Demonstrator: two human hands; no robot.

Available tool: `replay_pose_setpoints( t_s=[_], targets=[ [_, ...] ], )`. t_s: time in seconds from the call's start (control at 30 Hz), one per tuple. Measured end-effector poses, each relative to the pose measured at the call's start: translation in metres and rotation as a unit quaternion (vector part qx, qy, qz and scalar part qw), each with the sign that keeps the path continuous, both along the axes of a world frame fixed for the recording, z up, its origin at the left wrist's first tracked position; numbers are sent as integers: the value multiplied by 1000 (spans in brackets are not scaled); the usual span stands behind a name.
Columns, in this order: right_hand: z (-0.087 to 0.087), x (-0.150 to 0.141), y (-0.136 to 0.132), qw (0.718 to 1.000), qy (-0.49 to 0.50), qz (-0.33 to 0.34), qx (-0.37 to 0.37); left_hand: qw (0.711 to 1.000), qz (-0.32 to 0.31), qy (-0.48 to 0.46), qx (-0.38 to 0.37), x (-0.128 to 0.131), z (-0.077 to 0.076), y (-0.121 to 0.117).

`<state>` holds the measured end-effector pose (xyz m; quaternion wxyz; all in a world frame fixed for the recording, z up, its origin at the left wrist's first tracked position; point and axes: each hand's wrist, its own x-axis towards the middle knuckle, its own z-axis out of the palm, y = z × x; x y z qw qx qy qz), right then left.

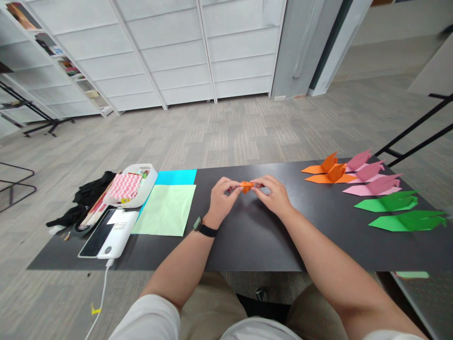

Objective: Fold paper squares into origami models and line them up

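Note:
Between my two hands, just above the middle of the dark table (244,245), is a small folded orange origami piece (247,187). My left hand (223,196) pinches its left end between thumb and fingers. The right end is pinched the same way by my right hand (272,191). Fingertips cover both ends, so only the creased middle shows. Off to the right stand finished-looking paper cranes: orange cranes (331,174), pink cranes (375,184) and green cranes (396,203), with their wings spread.
Left of my hands lie a light green paper sheet (166,208) and blue paper (177,177). Beyond them are a white basket (150,182) with a pink patterned item, a white power bank (120,236) with a cable, a phone (97,236) and black cloth (90,191).

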<state>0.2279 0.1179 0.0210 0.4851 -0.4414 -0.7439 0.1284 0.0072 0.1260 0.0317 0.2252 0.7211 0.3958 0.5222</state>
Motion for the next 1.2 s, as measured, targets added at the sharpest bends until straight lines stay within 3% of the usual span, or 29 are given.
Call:
replay_pose_setpoints(
  t_s=[0.2,0.43,0.7,0.9,1.07,1.2],
  targets=[
    [-3,0,0,999,12,-41,3,999,-32,-8,-30,5,-4,-3],
    [-1,0,0,998,45,-39,-18,999,-32,-3,-40,6,-1,-5],
    [-2,-3,2,995,-8,23,-96,980,-18,-13,-198,5,-20,7],
    [-9,4,5,985,-80,33,-150,969,-35,90,-226,4,-23,7],
    [-14,7,6,965,-170,37,-198,955,-36,243,-165,5,-26,5],
    [-15,5,7,957,-217,21,-193,943,-40,310,-114,4,-25,5]
  ],
)
